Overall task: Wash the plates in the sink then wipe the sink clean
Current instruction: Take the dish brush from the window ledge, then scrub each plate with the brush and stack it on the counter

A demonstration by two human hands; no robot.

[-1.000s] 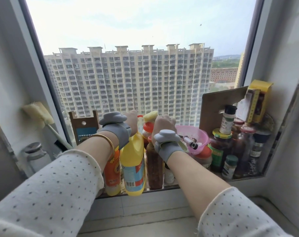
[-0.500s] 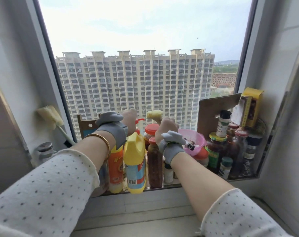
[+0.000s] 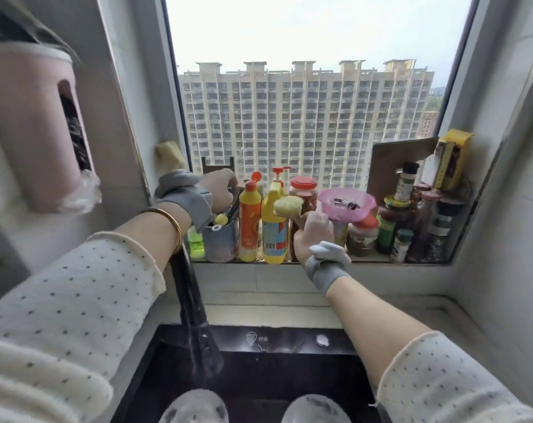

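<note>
Your right hand (image 3: pixel 314 236) is closed around the handle of a brush (image 3: pixel 288 206), holding it up in front of the sill (image 3: pixel 320 261) with its yellow sponge head tilted to the left, just before the yellow bottle (image 3: pixel 274 236). Your left hand (image 3: pixel 219 190) reaches to the left end of the sill, fingers curled over the tops of the dark tools standing in a cup (image 3: pixel 221 244); you cannot tell from here whether it actually grips one of them. Both wrists wear grey bands, and the left also carries a gold bangle (image 3: pixel 173 224). Along the sill, from the cup rightward, stand an orange bottle (image 3: pixel 249 221), the yellow bottle, a red-lidded jar (image 3: pixel 303 187), a pink strainer (image 3: pixel 346 206) perched on top of other jars, and a cluster of dark jars and spice bottles (image 3: pixel 411 221) at the right end. Below your arms lies the black sink (image 3: pixel 289 340), with the dark tap (image 3: pixel 195 315) arching down over its left side. Two pale, rounded dishes (image 3: pixel 195 406) sit in the sink at the lower edge of the view, side by side, too cropped and blurred to tell plates from bowls. On the wall to your left hangs a pink holder (image 3: pixel 30 126), with a crumpled clear bag poking out at its lower end.
</note>
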